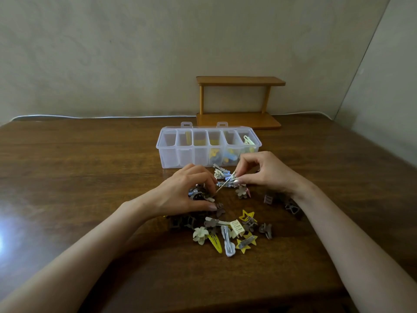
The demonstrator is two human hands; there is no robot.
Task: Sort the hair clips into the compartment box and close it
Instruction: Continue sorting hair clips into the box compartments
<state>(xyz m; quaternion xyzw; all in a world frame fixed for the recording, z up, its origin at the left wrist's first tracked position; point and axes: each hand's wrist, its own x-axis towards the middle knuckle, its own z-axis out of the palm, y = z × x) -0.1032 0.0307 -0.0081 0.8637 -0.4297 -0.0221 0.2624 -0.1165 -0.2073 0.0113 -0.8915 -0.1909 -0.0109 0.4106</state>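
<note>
**Caller:** Where are the clips right now?

**Me:** Mostly loose. The pile [228,231] is spread on the surface [90,166] just in front of me, with stars, flowers, claws and snaps all mixed. A few sit in the box [208,152] beyond the pile, which is open. Yellow, blue and pale ones show in the compartments toward the right, and the far-left one looks bare.

**Caller:** And your hands?

**Me:** Right hand [268,171]: thumb and forefinger clamped on a slim clip [225,183], held slantwise above the pile. Left hand [187,193]: fingers curled round a small bunch [198,195], blue and black bits peeking out. Its fingertips are right at the slim clip's lower end; touching or not, I can't tell.

**Caller:** Which step is this?

**Me:** Sorting, early to middle I'd say. Far more lies outside than in, and closing is a long way off.

**Caller:** Next move?

**Me:** Get the slim clip clear, carry it over the box's near wall and drop it with its own kind. That calls for a firm pinch and a read of the matching compartment, which I can't pick out from here.

**Caller:** Anything else around?

**Me:** A wooden shelf [239,102] behind the box.
</note>
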